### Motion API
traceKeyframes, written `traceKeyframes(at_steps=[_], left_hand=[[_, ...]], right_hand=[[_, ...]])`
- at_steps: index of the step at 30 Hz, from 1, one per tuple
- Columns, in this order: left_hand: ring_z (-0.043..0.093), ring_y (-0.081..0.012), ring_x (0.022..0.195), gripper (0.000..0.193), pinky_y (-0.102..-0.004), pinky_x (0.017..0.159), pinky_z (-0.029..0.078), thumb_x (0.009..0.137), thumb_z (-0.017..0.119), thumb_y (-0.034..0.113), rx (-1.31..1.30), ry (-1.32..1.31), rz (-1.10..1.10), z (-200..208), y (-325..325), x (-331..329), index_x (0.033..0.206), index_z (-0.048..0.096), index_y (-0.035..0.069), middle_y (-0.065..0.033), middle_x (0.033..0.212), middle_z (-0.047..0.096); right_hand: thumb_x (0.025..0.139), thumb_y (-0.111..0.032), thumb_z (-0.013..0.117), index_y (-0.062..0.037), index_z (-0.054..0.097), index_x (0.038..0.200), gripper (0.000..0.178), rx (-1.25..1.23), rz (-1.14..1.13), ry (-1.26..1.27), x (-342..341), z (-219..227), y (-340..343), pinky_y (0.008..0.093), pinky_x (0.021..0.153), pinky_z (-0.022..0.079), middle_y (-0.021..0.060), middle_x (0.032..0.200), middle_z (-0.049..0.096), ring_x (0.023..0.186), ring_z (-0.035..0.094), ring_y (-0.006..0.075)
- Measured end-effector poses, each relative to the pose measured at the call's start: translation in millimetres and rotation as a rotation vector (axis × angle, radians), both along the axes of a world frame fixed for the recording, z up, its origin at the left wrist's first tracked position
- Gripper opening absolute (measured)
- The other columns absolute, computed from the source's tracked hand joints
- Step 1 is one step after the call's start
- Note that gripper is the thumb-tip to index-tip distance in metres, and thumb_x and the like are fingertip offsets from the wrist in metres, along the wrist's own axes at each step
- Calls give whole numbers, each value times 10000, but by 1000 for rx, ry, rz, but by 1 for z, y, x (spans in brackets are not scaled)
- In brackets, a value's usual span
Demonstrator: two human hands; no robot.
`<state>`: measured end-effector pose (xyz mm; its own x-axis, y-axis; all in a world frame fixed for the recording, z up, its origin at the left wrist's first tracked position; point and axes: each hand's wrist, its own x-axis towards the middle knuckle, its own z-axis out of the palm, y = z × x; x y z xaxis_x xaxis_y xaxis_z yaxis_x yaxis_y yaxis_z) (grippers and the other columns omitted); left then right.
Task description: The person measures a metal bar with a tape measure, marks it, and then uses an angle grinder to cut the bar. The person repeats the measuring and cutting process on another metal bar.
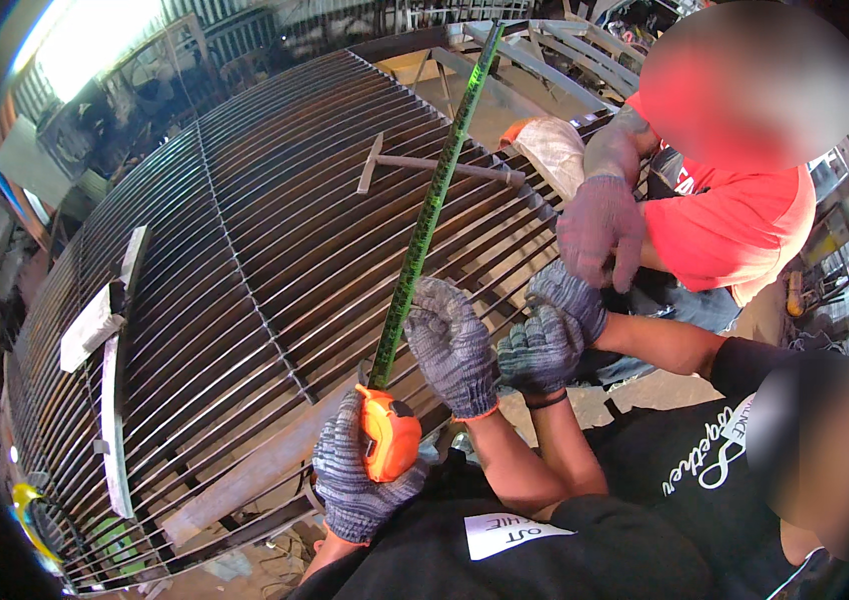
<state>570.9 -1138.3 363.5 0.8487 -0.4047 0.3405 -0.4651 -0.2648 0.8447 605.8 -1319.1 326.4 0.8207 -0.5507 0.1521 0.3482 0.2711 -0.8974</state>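
Observation:
My left hand, in a grey knit glove, is wrapped around an orange tape measure. From its case a long green and black blade runs upward and away over the steel bars. My right hand, gloved alike, is loosely curled just right of the blade; no finger crosses the front of it. Under the blade lies a steel grating of many parallel bars. A hammer rests on it, its handle passing behind the blade.
At right, a co-worker in black has gloved hands close to my right hand. Another person in a red shirt holds a gloved hand above them. A flat metal bar and a pale block lie on the grating's left.

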Motion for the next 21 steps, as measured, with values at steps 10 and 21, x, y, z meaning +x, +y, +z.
traceKeyframes(at_steps=[10, 21], left_hand=[[576, -313, 844, 859, -381, 779, 457, 491, 801, 314, 63, -7, 2, 3, 0, 0, 1198, 440, -13, -161, 945, 572], [571, -319, 844, 857, -384, 783, 454, 494, 802, 324, 110, -48, -18, -1, 1, 0, 1190, 438, -20, -165, 941, 569]], right_hand=[[762, -2, 621, 8, 408, 1258, 540, -493, -95, 208, -9, 43, 13, 260, 803, 471, 101, 1097, 545, 895, 555, 125], [733, -48, 656, 32, 436, 1232, 551, -803, -223, 157, -9, 47, 8, 271, 783, 464, 133, 1079, 544, 867, 554, 150]])
